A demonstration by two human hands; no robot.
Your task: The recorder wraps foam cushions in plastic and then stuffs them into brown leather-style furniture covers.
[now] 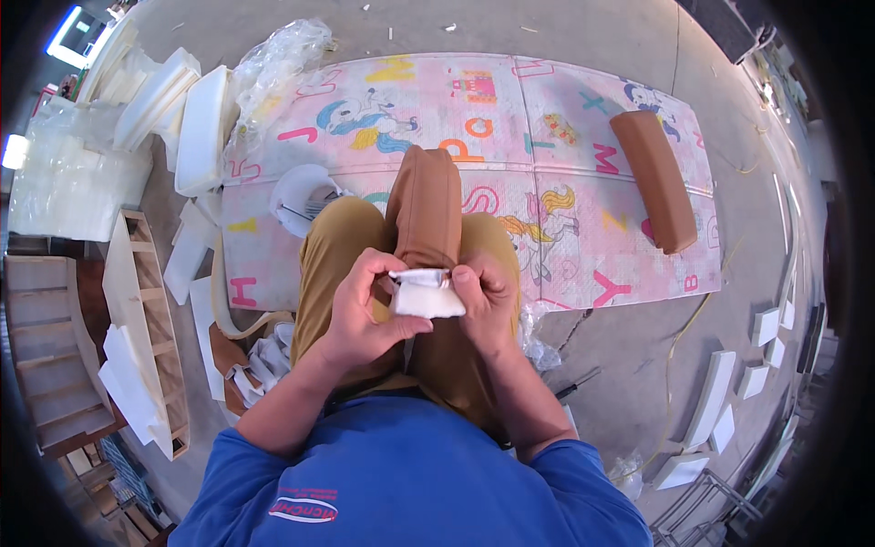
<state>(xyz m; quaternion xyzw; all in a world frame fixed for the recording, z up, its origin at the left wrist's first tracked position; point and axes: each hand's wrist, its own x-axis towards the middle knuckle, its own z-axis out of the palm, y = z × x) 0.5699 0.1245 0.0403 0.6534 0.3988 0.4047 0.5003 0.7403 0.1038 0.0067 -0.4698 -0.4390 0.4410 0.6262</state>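
Note:
Across my lap lies a long brown cushion cover [427, 205], its far end pointing away from me. White foam [427, 299] shows at its near end, and a pale fabric edge runs just above the foam. My left hand [357, 305] is closed on the left side of this end, thumb under the foam and fingers at the fabric edge. On the right side my right hand [483, 296] pinches the edge between thumb and fingers. A second brown cushion [654, 182], closed and slightly curved, rests on the mat at the right.
A pink padded mat [365, 77] with letters and ponies covers the floor ahead. On it sits a white bowl-like container [305, 196]. Foam blocks [202, 128] and a wooden frame [146, 319] stand at the left. White pieces [711, 397] and a screwdriver-like tool [579, 383] lie right.

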